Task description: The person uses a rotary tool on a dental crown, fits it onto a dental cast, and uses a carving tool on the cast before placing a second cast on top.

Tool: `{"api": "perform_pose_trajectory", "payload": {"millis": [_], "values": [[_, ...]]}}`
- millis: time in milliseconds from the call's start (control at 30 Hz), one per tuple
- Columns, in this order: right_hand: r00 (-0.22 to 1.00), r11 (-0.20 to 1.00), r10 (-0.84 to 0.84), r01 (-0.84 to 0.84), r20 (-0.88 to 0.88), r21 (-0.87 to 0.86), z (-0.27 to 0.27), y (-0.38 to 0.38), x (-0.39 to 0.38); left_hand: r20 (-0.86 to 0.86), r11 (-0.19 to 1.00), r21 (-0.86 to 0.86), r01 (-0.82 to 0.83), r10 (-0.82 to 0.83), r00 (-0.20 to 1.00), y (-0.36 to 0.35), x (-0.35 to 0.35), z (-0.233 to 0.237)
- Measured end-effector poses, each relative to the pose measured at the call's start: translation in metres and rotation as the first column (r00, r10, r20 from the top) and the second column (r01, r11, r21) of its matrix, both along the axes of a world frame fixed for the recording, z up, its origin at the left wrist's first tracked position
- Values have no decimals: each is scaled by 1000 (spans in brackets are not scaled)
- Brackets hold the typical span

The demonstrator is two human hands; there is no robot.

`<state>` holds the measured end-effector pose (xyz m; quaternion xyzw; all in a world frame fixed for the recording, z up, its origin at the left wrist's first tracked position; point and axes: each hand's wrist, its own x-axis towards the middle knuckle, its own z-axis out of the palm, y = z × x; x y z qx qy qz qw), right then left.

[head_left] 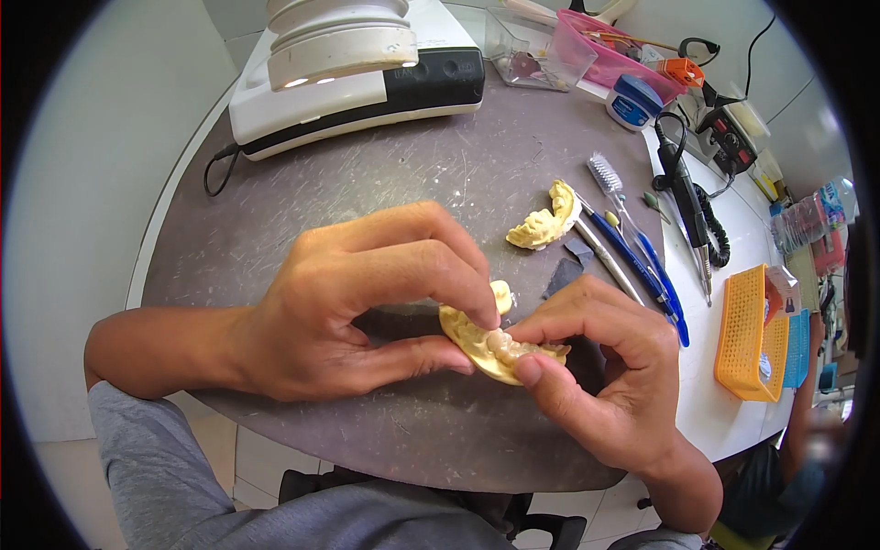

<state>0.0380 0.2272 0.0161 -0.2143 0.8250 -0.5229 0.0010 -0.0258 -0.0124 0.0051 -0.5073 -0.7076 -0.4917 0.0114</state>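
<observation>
Between my two hands is a yellow dental cast (472, 341) with a row of pale, tooth-coloured pieces (502, 345) along it. My left hand (376, 302) has its thumb on the cast's left end and its index fingertip on top, near the pale teeth. The thumb and index finger of my right hand (600, 367) pinch the right part of the cast. Just behind it a small yellow piece (500, 295) rests on the grey work surface (367, 183). Farther back lies a second yellow cast (547, 220).
A toothbrush (607, 174), blue-handled tools (632, 252) and dark sandpaper pieces (561, 275) lie at right. Beyond are a handpiece (683, 192), an orange basket (741, 335), a blue-lidded jar (632, 103) and a pink basket (587, 41). A white machine (321, 101) stands at back left.
</observation>
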Motion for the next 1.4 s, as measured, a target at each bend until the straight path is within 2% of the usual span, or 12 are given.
{"api": "perform_pose_trajectory", "payload": {"millis": [133,200,433,633,933,1233,1300,1333,1400], "values": [[1000,1000,19,-19,9,-7,0,0,0,3,1000,-1,-6,6,1000,0,0,1],[995,997,-16,23,95,-76,0,-1,1,-2,1000,3,1,-1,1000,1,0,1],[993,992,-64,73,95,-101,0,-4,1,11,1000,-3,9,-9,1000,0,0,0],[992,995,-61,69,107,-70,1,-6,1,26,1000,-9,15,-15,1000,0,2,1],[1000,997,-2,3,17,-73,-3,-6,-1,37,1000,1,14,-15,999,1,3,0],[999,999,40,-41,12,34,0,-3,-1,-35,1000,5,4,-4,999,2,5,-1],[988,995,40,-26,-147,91,-5,0,-2,-31,1000,0,-10,10,999,2,5,0],[988,995,43,-29,-150,94,-3,-1,-2,-26,1000,-7,-23,23,999,1,5,1],[959,992,-2,39,-285,123,2,-3,-2,-3,999,9,-34,34,999,0,2,1]]}}
